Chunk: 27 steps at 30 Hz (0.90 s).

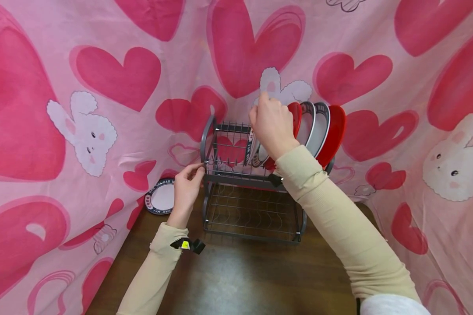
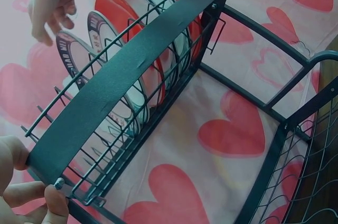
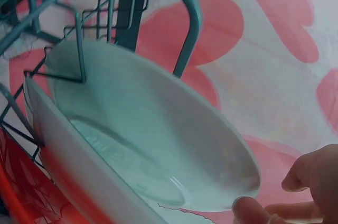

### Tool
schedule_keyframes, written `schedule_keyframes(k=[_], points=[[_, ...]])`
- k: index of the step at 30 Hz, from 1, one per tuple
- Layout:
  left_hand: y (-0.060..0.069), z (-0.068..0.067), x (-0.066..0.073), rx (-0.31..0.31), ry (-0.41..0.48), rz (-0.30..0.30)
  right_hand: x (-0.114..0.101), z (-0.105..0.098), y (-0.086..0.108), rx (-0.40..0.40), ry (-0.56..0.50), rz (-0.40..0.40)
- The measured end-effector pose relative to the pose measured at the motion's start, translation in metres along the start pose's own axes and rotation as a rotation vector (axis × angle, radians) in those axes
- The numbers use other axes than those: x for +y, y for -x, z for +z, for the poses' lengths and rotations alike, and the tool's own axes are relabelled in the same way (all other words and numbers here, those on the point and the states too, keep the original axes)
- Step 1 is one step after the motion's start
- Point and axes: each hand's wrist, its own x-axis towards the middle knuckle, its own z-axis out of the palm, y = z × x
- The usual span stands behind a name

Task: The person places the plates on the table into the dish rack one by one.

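Observation:
A dark grey two-tier dish rack (image 1: 236, 178) stands in front of me. My left hand (image 1: 187, 188) pinches the front left corner of its upper tier, thumb and fingers about the frame in the left wrist view. Above the upper tier, my right hand (image 1: 273, 124) is beside the leftmost upright plate (image 2: 68, 55), which has a dark patterned rim and, in the right wrist view, a white underside (image 3: 142, 123). The right fingers are loosely bent and grip nothing; a fingertip is at the plate's edge, and whether it touches I cannot tell.
More plates stand upright to the right, among them a red plate (image 1: 335, 131) and a dark-rimmed plate (image 1: 321, 124). Another dark-rimmed plate (image 1: 161, 197) is left of the rack. The lower tier (image 1: 248, 210) shows bare wires. Pink heart-patterned cloth (image 1: 122, 131) surrounds the wooden surface (image 1: 236, 280).

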Motion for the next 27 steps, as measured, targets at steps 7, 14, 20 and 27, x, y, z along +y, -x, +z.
schedule_keyframes(k=[7,14,20,27], points=[[0.000,0.000,-0.001,-0.008,0.007,-0.019,0.005,-0.001,0.009,0.064,-0.025,-0.048],[-0.002,0.001,0.001,-0.018,0.016,-0.067,0.010,-0.001,0.019,0.181,-0.043,-0.098],[0.006,0.001,0.025,-0.033,-0.004,-0.095,0.013,-0.003,0.029,0.188,-0.080,-0.102],[0.010,-0.001,0.032,-0.044,0.002,-0.106,0.014,-0.006,0.041,0.148,-0.113,-0.088]])
